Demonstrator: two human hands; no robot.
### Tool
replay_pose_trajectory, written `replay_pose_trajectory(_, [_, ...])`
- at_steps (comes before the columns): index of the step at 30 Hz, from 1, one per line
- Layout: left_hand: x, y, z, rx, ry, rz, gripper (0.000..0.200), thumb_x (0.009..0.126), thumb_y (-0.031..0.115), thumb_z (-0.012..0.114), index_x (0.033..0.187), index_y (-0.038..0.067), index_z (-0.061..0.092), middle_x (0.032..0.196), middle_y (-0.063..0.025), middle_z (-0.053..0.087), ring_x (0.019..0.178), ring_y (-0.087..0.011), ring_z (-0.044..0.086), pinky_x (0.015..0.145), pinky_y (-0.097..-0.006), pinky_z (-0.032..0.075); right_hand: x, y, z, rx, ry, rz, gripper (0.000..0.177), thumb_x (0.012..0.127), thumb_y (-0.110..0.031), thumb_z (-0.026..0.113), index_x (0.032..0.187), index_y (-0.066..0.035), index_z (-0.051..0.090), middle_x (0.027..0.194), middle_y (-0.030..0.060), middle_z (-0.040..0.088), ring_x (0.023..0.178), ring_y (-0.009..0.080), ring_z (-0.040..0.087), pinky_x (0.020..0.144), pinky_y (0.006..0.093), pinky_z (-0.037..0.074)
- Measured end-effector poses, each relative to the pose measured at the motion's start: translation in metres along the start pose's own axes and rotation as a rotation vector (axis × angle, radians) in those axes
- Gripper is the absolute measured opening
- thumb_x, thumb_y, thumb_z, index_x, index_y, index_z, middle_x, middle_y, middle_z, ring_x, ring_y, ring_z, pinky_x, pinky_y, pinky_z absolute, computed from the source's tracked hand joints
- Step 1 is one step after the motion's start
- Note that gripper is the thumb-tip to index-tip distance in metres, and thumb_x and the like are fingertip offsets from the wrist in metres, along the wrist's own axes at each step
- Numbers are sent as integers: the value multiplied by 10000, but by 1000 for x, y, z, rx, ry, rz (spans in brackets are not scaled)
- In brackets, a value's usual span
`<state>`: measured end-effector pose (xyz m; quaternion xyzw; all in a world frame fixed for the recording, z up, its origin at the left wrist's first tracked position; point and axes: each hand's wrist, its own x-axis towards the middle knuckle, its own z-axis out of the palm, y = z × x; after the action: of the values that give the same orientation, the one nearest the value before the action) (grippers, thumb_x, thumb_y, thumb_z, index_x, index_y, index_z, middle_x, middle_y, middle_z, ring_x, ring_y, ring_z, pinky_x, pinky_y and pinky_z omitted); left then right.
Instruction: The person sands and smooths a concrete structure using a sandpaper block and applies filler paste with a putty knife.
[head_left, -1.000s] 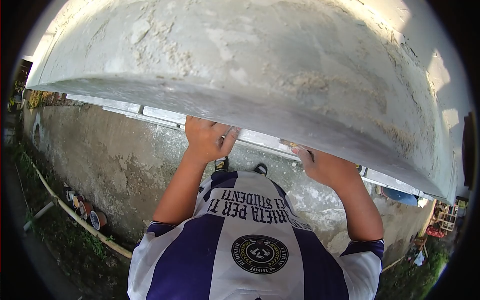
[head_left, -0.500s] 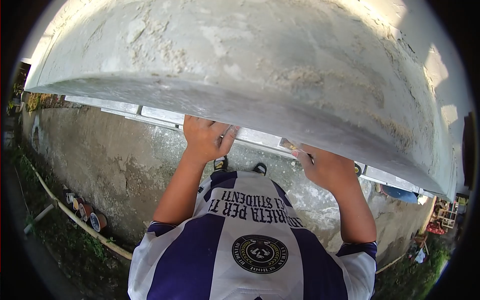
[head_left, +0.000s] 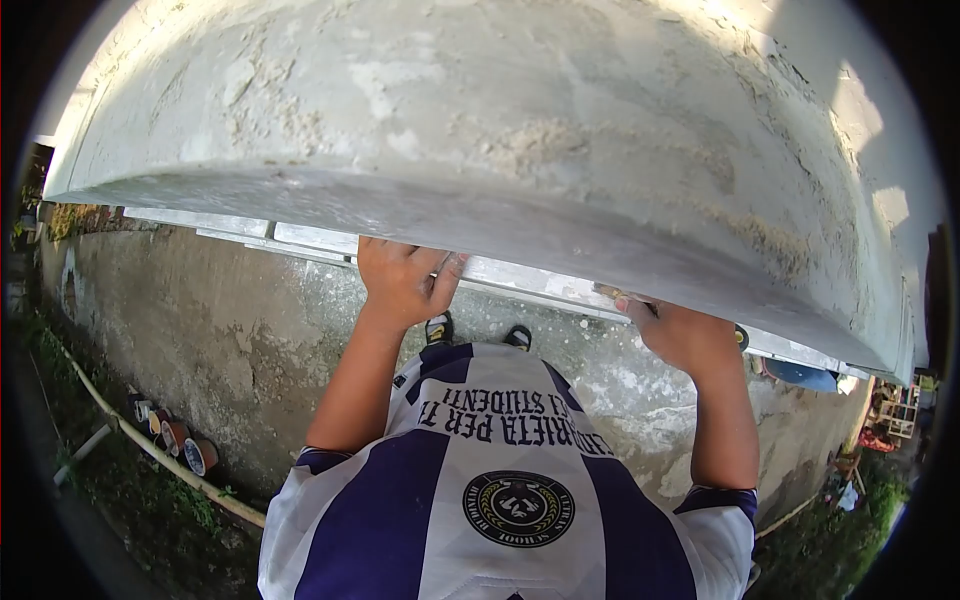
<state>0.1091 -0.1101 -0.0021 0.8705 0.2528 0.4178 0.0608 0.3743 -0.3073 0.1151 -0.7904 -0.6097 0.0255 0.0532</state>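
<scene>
My left hand (head_left: 402, 282) is raised to the lower edge of a rough plastered concrete slab (head_left: 440, 130). Its fingertips go out of sight behind that edge, and the thumb lies close to the curled fingers. What they hold, if anything, is hidden. Farther right along the same edge, my right hand (head_left: 685, 335) is closed on a small tool (head_left: 607, 291) with a brownish, thin end, perhaps a scraper. Most of the tool is covered by the slab and my fingers. Below the slab edge runs a pale, whitish ledge (head_left: 520, 275).
Under me is a stained concrete floor (head_left: 240, 340). A bamboo pole (head_left: 150, 445) borders it at the left, near several plant pots (head_left: 200, 457). A blue basin (head_left: 800, 375) shows at the right beneath the slab. Clutter and greenery lie at the far right.
My right hand has slid to the right along the slab edge, and less of its tool shows. The left hand stays at nearly the same place.
</scene>
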Motion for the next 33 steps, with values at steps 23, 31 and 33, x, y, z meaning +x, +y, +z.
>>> replay_pose_trajectory(23, [2,0,-1,15,12,9,176,785,288,772,917,173,793,990,-39,745,933,-249,673,828,-406,441,13,-31,1,-213,-66,-17,288,919,-343,698,1110,-138,761,1071,129,731,1005,355,668,904,475,497])
replay_pose_trajectory(31, [-4,-2,4,-29,20,-19,184,771,274,764,926,180,790,1036,-56,741,935,-270,671,829,-420,454,-9,6,0,-212,80,-142,241,907,-287,714,1085,-135,768,1036,133,732,941,358,677,849,457,519])
replay_pose_trajectory(33, [-10,-8,6,-32,10,-28,190,760,269,761,926,181,789,1049,-60,739,934,-275,673,811,-422,457,-9,10,2,-164,126,-169,235,909,-284,710,1075,-126,768,1024,139,732,931,363,678,842,456,522])
